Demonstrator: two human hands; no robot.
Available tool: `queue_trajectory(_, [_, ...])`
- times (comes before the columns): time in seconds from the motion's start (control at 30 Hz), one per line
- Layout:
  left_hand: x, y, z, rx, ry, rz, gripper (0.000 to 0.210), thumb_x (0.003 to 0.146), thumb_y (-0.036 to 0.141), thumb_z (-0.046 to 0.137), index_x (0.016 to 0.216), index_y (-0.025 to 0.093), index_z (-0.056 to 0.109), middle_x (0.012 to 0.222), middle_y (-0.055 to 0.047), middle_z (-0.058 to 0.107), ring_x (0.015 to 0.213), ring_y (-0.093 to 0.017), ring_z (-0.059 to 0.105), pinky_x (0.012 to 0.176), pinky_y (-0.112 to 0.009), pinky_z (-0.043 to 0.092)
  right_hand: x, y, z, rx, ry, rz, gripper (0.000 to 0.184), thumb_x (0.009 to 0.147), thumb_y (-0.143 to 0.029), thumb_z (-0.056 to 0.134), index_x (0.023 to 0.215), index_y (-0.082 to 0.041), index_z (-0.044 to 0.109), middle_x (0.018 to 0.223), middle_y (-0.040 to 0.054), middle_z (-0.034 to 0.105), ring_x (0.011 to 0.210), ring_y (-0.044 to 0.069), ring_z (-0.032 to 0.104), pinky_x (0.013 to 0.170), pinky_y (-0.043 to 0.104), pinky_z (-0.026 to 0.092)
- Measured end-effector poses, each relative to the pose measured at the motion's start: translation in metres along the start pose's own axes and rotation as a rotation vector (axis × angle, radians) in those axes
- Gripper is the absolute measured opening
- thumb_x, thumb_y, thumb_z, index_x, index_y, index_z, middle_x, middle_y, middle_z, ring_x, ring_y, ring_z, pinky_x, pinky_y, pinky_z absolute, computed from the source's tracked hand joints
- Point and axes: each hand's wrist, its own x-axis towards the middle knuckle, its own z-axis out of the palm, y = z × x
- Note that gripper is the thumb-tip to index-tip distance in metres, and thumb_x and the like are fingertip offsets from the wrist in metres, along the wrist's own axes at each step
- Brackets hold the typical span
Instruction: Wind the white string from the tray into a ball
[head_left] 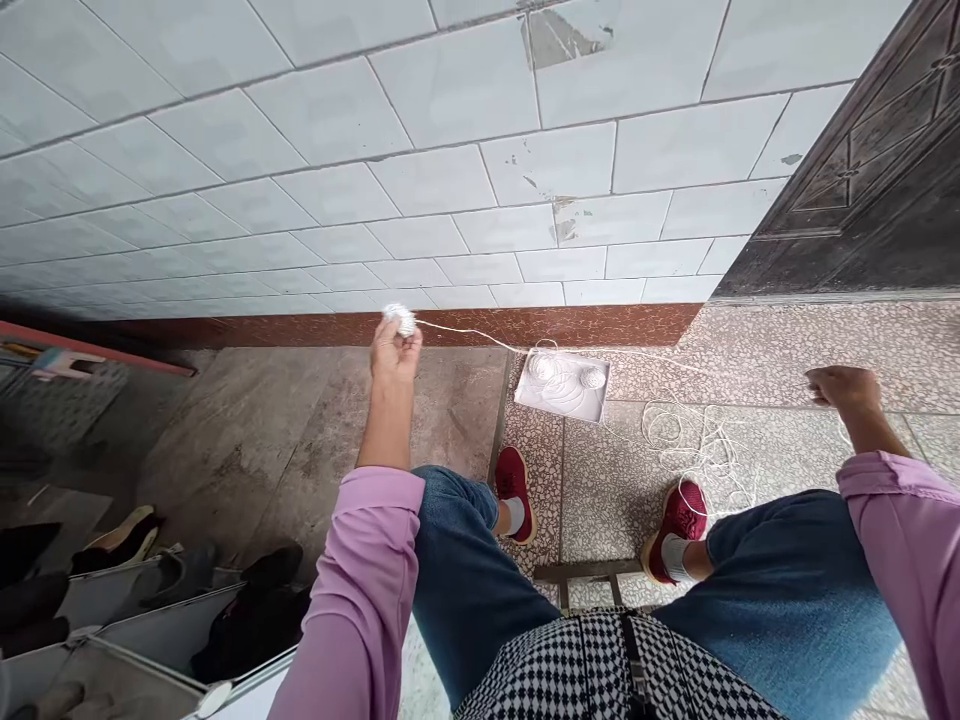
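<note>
My left hand (396,350) is raised in front of the wall, its fingers wrapped round a small ball of white yarn (399,318). From that ball a white strand (472,331) runs right, passing above a shallow white tray (562,410) on the floor. Two more white yarn balls (540,367) and loose coils lie in the tray. Far to the right, my right hand (846,388) is closed in a fist; whatever it holds is hidden. A bit of white strand shows below its wrist. Loose yarn (697,440) is heaped in loops on the floor between the tray and this hand.
A tiled wall (435,180) with a brown base strip stands ahead, beside a dark panelled door (862,180) at right. My feet in red shoes (516,492) flank the area below the tray. Shoes in a rack (165,610) fill the lower left.
</note>
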Motion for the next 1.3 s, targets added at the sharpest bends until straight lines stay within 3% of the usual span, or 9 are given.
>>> queue_trajectory(0.13, [-0.035, -0.033, 0.03, 0.131, -0.418, -0.117, 0.023, 0.083, 0.002, 0.08, 0.098, 0.017, 0.072, 0.096, -0.004, 0.078, 0.084, -0.012, 0.072, 0.075, -0.023, 0.059, -0.008, -0.047, 0.038, -0.062, -0.235, -0.087, 0.038, 0.074, 0.015, 0.078, 0.052, -0.015, 0.068, 0.058, 0.0055, 0.064, 0.058, 0.013, 0.049, 0.059, 0.031, 0.037])
queue_trajectory(0.27, [-0.078, -0.076, 0.063, 0.264, -0.814, -0.217, 0.031, 0.074, 0.013, 0.093, 0.102, 0.013, 0.079, 0.109, -0.011, 0.08, 0.092, -0.015, 0.073, 0.079, -0.026, 0.059, -0.041, -0.103, 0.094, 0.051, -0.455, -0.28, 0.016, 0.098, -0.009, 0.075, 0.089, -0.018, 0.084, 0.103, 0.0094, 0.082, 0.084, 0.016, 0.069, 0.079, 0.03, 0.055])
queue_trajectory(0.4, [-0.113, -0.108, 0.085, 0.342, -1.012, -0.229, 0.043, 0.066, 0.031, 0.1, 0.102, 0.016, 0.081, 0.105, -0.01, 0.08, 0.089, -0.016, 0.071, 0.078, -0.029, 0.057, -0.093, -0.138, 0.149, 0.357, -0.793, -0.553, 0.02, 0.108, -0.036, 0.069, 0.106, -0.021, 0.083, 0.116, 0.0106, 0.081, 0.102, 0.021, 0.075, 0.094, 0.04, 0.063])
queue_trajectory(0.53, [-0.125, -0.121, 0.095, 0.365, -1.034, -0.104, 0.048, 0.067, 0.043, 0.099, 0.101, 0.018, 0.078, 0.098, -0.006, 0.08, 0.082, -0.014, 0.07, 0.077, -0.03, 0.057, -0.134, -0.142, 0.177, 0.476, -0.99, -0.627, 0.045, 0.105, -0.063, 0.065, 0.108, -0.019, 0.079, 0.087, 0.0062, 0.076, 0.076, 0.017, 0.07, 0.075, 0.033, 0.061])
queue_trajectory(0.63, [-0.121, -0.124, 0.098, 0.427, -0.974, 0.046, 0.046, 0.067, 0.04, 0.097, 0.1, 0.018, 0.074, 0.094, -0.004, 0.079, 0.079, -0.013, 0.069, 0.073, -0.028, 0.055, -0.148, -0.136, 0.176, 0.393, -0.917, -0.68, 0.057, 0.108, -0.07, 0.054, 0.102, -0.018, 0.076, 0.065, -0.0007, 0.06, 0.057, 0.014, 0.052, 0.059, 0.029, 0.046])
queue_trajectory(0.73, [-0.118, -0.128, 0.098, 0.564, -0.974, 0.206, 0.041, 0.064, 0.031, 0.094, 0.096, 0.018, 0.073, 0.088, -0.003, 0.079, 0.079, -0.014, 0.069, 0.074, -0.027, 0.054, -0.151, -0.134, 0.161, 0.275, -0.741, -0.838, 0.055, 0.11, -0.066, 0.051, 0.093, -0.019, 0.073, 0.071, 0.0016, 0.061, 0.066, 0.016, 0.054, 0.065, 0.031, 0.043])
queue_trajectory(0.97, [-0.133, -0.133, 0.087, 0.827, -1.361, 0.079, 0.031, 0.072, 0.031, 0.086, 0.097, 0.017, 0.077, 0.089, -0.003, 0.077, 0.077, -0.013, 0.065, 0.072, -0.028, 0.048, -0.126, -0.135, 0.128, 0.255, -0.564, -0.838, 0.051, 0.107, -0.065, 0.059, 0.08, -0.023, 0.059, 0.066, 0.0003, 0.056, 0.062, 0.016, 0.052, 0.061, 0.031, 0.042])
queue_trajectory(1.1, [-0.139, -0.128, 0.085, 0.741, -1.44, -0.09, 0.04, 0.077, 0.043, 0.088, 0.104, 0.015, 0.078, 0.09, -0.004, 0.074, 0.074, -0.012, 0.062, 0.067, -0.027, 0.045, -0.116, -0.135, 0.126, 0.376, -0.659, -0.745, 0.059, 0.1, -0.075, 0.065, 0.074, -0.022, 0.058, 0.063, -0.0009, 0.055, 0.055, 0.013, 0.051, 0.055, 0.03, 0.043])
queue_trajectory(1.3, [-0.14, -0.127, 0.085, 0.546, -1.403, -0.244, 0.051, 0.068, 0.042, 0.099, 0.104, 0.015, 0.074, 0.094, -0.007, 0.076, 0.079, -0.015, 0.067, 0.074, -0.031, 0.051, -0.11, -0.134, 0.133, 0.517, -0.859, -0.615, 0.055, 0.093, -0.075, 0.076, 0.083, -0.021, 0.068, 0.069, 0.0008, 0.065, 0.058, 0.013, 0.059, 0.06, 0.03, 0.052])
